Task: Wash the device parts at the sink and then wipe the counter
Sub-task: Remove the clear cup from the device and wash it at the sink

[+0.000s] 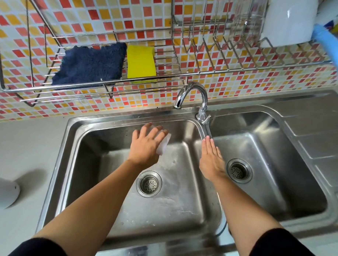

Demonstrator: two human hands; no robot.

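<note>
Fingers [154, 130] of the left hand [146, 144] curl round a small translucent device part [163, 145] over the left basin; the right hand [211, 158] lies flat and empty, fingertips toward the faucet [192, 94].

The part sits beneath the left palm, near the back wall of the left basin of the sink [72, 139], short of the spout; no water is visibly running. Judged step: rinsing. Done well, the right hand turns on the tap while the left holds the part under the spout, rotating it. A blue cloth [90, 65] and yellow sponge [140, 61] wait on the wire rack [12, 89] above the counter's [20, 141] back edge for wiping.
</note>
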